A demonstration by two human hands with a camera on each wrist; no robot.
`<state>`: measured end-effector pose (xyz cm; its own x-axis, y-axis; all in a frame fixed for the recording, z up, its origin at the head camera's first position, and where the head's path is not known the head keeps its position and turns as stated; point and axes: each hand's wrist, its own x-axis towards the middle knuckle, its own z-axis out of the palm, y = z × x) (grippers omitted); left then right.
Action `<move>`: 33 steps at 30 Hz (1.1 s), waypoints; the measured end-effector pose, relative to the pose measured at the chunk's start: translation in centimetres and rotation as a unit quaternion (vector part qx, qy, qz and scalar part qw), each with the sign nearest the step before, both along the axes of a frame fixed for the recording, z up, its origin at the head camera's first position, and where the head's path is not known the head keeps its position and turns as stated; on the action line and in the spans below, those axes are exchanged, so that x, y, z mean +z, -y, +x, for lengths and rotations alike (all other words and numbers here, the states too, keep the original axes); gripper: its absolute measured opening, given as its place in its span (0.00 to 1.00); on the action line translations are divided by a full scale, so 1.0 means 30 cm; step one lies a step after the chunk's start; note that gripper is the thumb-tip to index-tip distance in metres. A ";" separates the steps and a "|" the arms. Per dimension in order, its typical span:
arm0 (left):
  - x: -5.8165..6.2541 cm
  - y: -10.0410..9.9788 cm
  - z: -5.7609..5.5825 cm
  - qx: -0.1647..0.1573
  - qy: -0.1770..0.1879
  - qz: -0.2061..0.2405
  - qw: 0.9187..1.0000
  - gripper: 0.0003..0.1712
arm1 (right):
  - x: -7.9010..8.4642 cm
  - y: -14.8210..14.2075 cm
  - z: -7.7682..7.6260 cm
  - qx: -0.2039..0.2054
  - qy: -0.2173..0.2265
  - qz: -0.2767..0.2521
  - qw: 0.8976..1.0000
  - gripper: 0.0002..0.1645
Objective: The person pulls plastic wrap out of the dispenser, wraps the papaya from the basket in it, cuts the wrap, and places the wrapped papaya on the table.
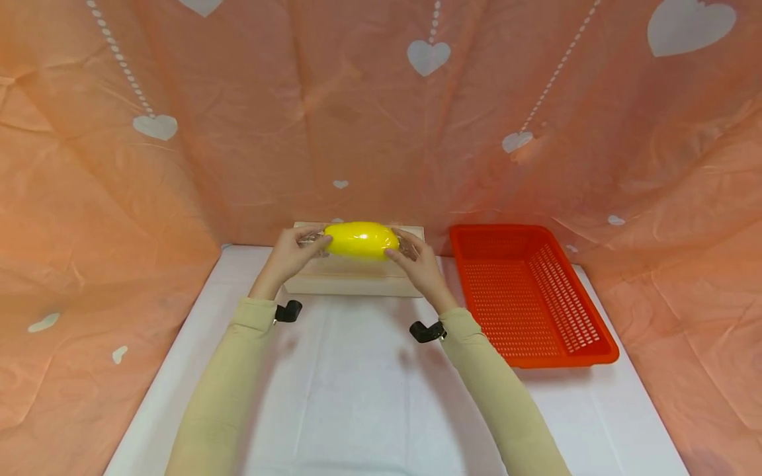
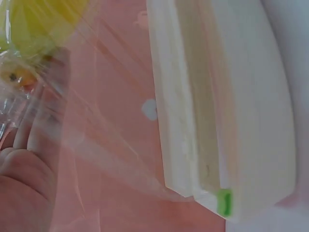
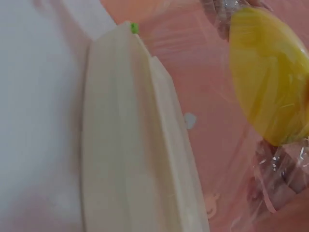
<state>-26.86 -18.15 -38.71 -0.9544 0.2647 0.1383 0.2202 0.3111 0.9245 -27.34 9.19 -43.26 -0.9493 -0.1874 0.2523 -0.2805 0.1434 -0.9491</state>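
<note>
A smooth, oblong yellow fruit-like thing [image 1: 360, 239], covered in clear plastic film, is held up between both hands. My left hand [image 1: 288, 256] grips its left end, thumb in front. At the other end, my right hand [image 1: 421, 268] holds it in the same way, with crinkled film bunched by the fingers. Behind and below is a long, cream-white box [image 1: 351, 286], which looks like a cling film dispenser with a small green part [image 2: 224, 202] at one end. In the left wrist view, clear film [image 2: 116, 145] stretches between the wrapped thing and the box.
A red-orange perforated plastic basket [image 1: 506, 277] stands to the right on the white-covered table [image 1: 351, 396]. Orange-pink sheeting with white hearts [image 1: 369, 119] hangs close behind the box and along both sides.
</note>
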 end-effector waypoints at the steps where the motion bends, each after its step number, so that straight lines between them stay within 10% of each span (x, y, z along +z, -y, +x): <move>1: -0.015 0.006 0.005 0.002 -0.001 -0.009 1.000 0.27 | 0.006 0.003 0.018 0.000 -0.003 0.006 1.000 0.31; 19: -0.330 0.024 0.102 0.046 0.064 -0.015 0.997 0.28 | -0.238 0.010 0.111 -0.056 0.010 0.058 0.997 0.28; 33: -0.432 0.026 0.131 0.055 0.088 0.048 0.993 0.24 | -0.366 -0.021 0.132 -0.009 -0.007 0.065 0.998 0.32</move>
